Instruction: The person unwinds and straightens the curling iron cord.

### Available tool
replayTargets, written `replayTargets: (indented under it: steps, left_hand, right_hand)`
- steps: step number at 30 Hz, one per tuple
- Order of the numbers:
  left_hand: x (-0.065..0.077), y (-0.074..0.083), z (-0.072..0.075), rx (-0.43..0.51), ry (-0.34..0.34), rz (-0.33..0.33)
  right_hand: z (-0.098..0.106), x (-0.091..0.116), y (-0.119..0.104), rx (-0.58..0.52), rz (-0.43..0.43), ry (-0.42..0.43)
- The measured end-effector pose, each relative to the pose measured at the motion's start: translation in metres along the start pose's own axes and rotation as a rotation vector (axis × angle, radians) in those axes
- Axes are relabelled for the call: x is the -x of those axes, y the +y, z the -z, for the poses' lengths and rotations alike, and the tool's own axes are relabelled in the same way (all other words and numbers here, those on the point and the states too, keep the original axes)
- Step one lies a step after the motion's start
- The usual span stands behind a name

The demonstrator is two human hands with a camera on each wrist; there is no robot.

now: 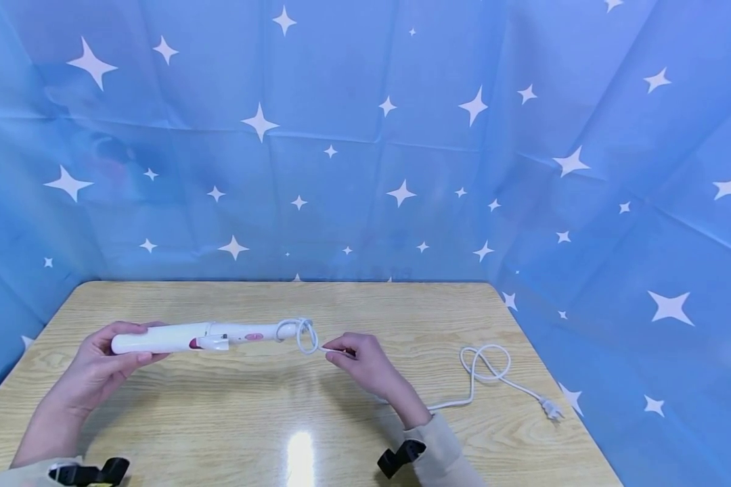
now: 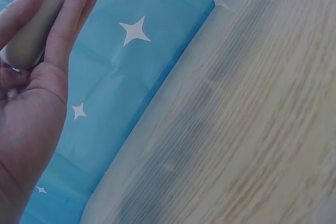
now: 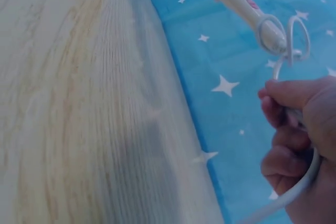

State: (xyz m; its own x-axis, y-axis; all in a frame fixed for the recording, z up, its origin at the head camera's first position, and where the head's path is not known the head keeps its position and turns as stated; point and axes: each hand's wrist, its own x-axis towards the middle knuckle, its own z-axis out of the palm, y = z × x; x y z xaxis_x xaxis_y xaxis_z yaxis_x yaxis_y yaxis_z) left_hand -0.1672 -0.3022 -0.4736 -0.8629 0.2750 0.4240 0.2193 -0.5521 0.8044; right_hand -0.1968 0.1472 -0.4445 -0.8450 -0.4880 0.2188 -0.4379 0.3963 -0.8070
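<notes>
wand point(image 1: 185, 335) smooth, tubular; white cord point(image 3: 288, 198) in loops

Left hand point(image 1: 100, 370): bare. Left sleeve point(image 1: 23, 476): pale cream, cut off by the near edge of the head view. Left wrist unit point(image 1: 88, 473): black, rounded at its right end, with a small yellow patch low down and a pale, shiny part at its left end. Right hand point(image 1: 363, 366): bare. Right sleeve point(image 1: 443, 452): cream, loose, lightly creased. Right wrist unit point(image 1: 402, 458): black, with a blocky end to the left.
</notes>
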Motion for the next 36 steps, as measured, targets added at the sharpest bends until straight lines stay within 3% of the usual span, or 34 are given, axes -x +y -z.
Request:
replayTargets:
  steps: [10, 17, 20, 36]
  left_hand:
    - [0.002, 0.002, 0.004, 0.018, -0.034, -0.015]
    - [0.003, 0.007, 0.009, 0.05, -0.093, -0.022]
    - [0.004, 0.008, 0.011, 0.009, -0.085, -0.015]
    - [0.014, 0.013, 0.023, 0.025, -0.055, -0.004]
  right_hand:
    - [0.016, 0.006, 0.006, 0.056, 0.146, 0.123]
    - [0.035, 0.014, 0.006, 0.066, 0.243, 0.144]
    - [0.041, 0.016, 0.006, 0.08, 0.24, 0.157]
    - [0.066, 0.015, 0.016, 0.126, 0.128, 0.276]
